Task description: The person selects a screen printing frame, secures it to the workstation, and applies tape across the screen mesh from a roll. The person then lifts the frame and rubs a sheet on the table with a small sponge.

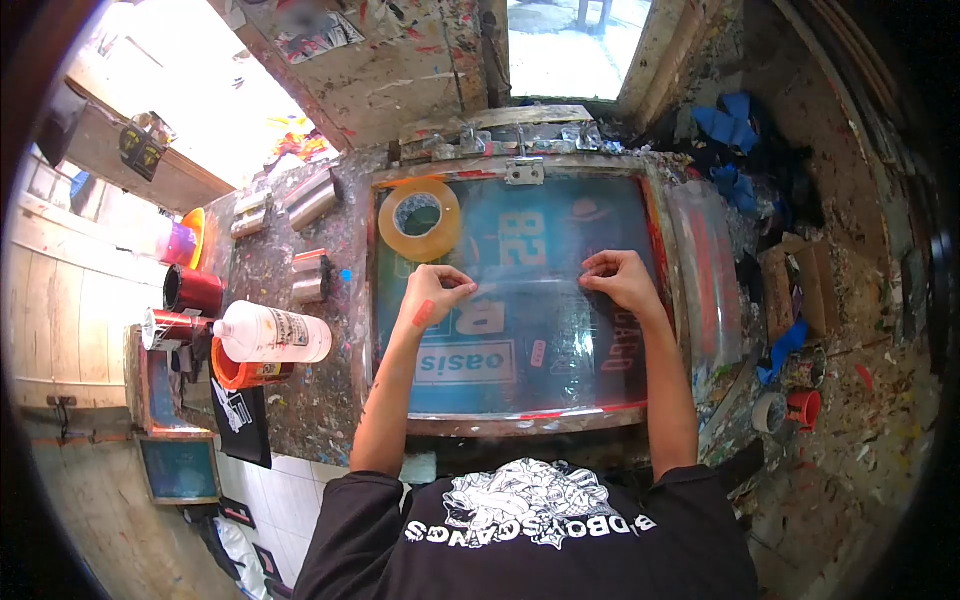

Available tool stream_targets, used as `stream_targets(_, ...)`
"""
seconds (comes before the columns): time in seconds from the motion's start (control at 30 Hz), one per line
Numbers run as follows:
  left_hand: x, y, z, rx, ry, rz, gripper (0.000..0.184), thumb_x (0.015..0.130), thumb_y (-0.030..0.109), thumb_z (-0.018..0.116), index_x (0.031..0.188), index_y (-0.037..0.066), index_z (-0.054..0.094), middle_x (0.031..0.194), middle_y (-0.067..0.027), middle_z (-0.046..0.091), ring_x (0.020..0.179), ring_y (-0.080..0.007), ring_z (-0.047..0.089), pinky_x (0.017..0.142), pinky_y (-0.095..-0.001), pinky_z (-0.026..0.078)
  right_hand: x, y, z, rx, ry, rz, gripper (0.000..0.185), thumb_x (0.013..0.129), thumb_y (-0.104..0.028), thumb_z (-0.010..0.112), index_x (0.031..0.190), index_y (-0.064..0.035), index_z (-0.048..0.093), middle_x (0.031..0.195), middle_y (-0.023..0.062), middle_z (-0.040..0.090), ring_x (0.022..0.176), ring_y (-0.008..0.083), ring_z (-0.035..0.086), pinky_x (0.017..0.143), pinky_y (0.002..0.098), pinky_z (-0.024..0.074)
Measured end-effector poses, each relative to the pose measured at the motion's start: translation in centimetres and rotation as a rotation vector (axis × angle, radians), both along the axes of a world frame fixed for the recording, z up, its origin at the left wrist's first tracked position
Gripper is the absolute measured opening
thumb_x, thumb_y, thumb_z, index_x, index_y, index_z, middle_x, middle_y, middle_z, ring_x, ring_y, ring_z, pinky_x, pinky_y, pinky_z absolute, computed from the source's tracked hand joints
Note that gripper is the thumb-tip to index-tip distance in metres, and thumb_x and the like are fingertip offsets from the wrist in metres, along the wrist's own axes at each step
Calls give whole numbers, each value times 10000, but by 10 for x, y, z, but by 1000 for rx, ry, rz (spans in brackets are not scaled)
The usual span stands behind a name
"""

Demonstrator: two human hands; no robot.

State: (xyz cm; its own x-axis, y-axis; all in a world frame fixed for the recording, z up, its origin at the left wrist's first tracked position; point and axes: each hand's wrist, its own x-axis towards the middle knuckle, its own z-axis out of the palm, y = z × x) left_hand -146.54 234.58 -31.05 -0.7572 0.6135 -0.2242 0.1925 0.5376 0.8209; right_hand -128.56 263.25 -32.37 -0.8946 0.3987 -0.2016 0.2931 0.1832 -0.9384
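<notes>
A wood-framed printing screen [450, 392] lies on the worktable in front of me, with lettering such as "oasis" and "82" on its blue-green mesh. Over its middle, my left hand [438, 288] pinches with thumb and fingertips. My right hand [622, 280] pinches in the same way further right. Between them a thin, clear strip of tape [530, 283] seems to stretch, hard to see against the mesh. On the screen's upper left lies a big roll of clear tape [392, 222], beyond my left hand. A metal hinge clamp [524, 171] grips the frame's far edge.
To the left stand a white plastic bottle [270, 332], an orange tub [232, 374] and red cans [192, 289]. Metal blocks [310, 277] lie on the paint-stained table [330, 400]. Right of the screen are a clear plastic sheet [700, 270], a cardboard box [808, 285] and blue scraps [727, 122].
</notes>
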Motion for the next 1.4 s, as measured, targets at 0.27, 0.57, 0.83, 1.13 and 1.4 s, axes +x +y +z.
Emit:
stream_targets(0.27, 19, 9, 14, -172, 231, 60, 363, 687, 266, 806, 912, 22, 658, 737, -84, 674, 734, -241, 662, 698, -349, 511, 3, -10, 12, 327, -82, -31, 297, 672, -71, 829, 949, -55, 725, 790, 31, 704, 689, 105, 629, 661, 275, 514)
stream_targets(0.57, 22, 7, -4, -91, 478, 141, 359, 679, 260, 777, 918, 40, 622, 775, -82, 614, 741, -269, 623, 678, -390, 494, -7, -4, -1, 410, 39, -13, 225, 702, -118, 799, 906, -53, 730, 809, 82, 695, 719, 182, 643, 668, 319, 508)
stream_targets(0.83, 26, 10, -9, 1, 613, 130, 265, 716, 194, 745, 910, 53, 631, 800, -85, 630, 769, -276, 640, 691, -377, 509, -9, -6, -6, 523, 68, -84, 167, 703, -143, 776, 838, -57, 730, 824, 121, 691, 774, 259, 668, 727, 359, 517)
stream_targets(1.13, 26, 33, -2, -80, 934, -130, 230, 710, -4, 616, 932, 59, 603, 896, -103, 591, 897, -293, 588, 749, -394, 503, -13, -15, -1, 486, -33, -200, 184, 704, -203, 782, 803, -53, 742, 815, 123, 691, 754, 265, 669, 712, 372, 525)
stream_targets(1.4, 26, 53, -3, 112, 836, -198, 281, 714, 88, 646, 993, 52, 652, 958, -114, 615, 959, -300, 583, 840, -398, 492, 3, -14, 16, 576, 151, 41, 94, 805, -97, 697, 845, -21, 658, 871, 132, 634, 888, 313, 603, 781, 392, 484)
